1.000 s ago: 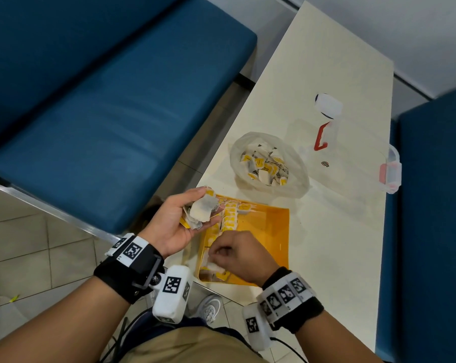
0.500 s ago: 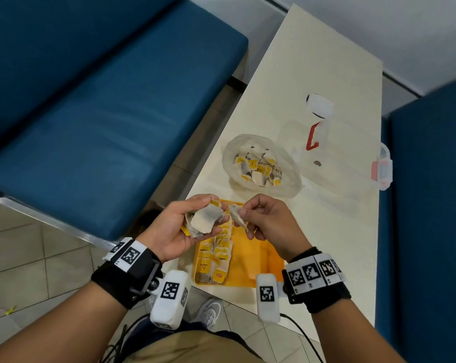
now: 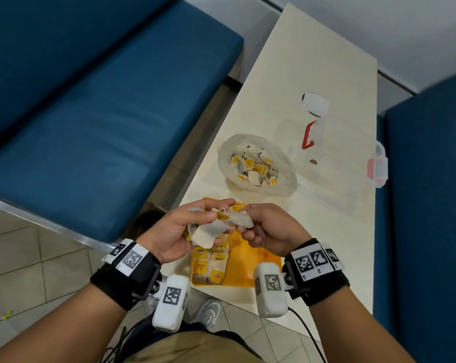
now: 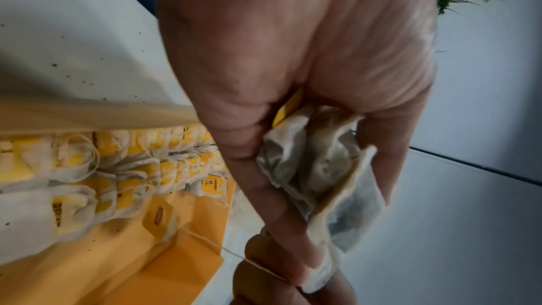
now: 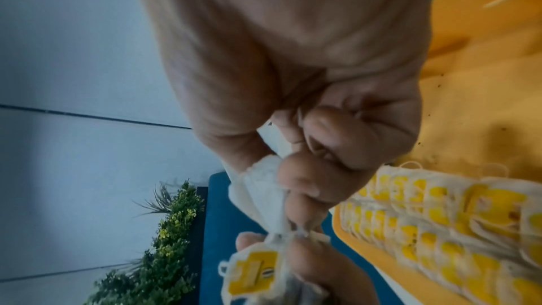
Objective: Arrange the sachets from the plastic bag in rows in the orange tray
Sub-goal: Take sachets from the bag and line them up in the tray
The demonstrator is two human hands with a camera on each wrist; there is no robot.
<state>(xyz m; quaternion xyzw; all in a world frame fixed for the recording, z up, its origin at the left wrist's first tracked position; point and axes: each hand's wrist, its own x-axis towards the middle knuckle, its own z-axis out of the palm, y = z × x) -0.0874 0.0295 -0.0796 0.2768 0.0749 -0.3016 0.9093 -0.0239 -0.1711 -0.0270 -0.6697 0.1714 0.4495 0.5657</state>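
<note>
Above the near end of the orange tray (image 3: 250,263), both hands meet over the table (image 3: 313,61). The left hand (image 3: 181,229) cups a small bunch of sachets (image 3: 208,231), its fingers curled round the crumpled paper pouches; the left wrist view shows that bunch (image 4: 316,171) pressed between thumb and fingers, one yellow tag peeking out at the top. The right hand (image 3: 269,231), at 3 o'clock from the left, pinches one pouch (image 3: 241,218) out of that bunch between thumb and fingertips, the other fingers folded in; the right wrist view shows this pouch (image 5: 264,191) drawn taut toward the left hand's fingers, which grip a tagged sachet (image 5: 252,273) just below. In the tray, along its 9 o'clock side, sachets already lie in two rows (image 3: 212,265) with yellow tags up, overlapping one another; the tray's 3 o'clock half shows bare orange. At 12 o'clock from the tray, near it on the table, the plastic bag (image 3: 287,184) lies open with a heap of loose sachets (image 3: 253,169) inside. At 1 o'clock from the bag stands a clear container (image 3: 326,153) bearing a red mark, its lid clip (image 3: 377,169) at the table's edge. A blue bench (image 3: 103,113) runs along at 9 o'clock.
</note>
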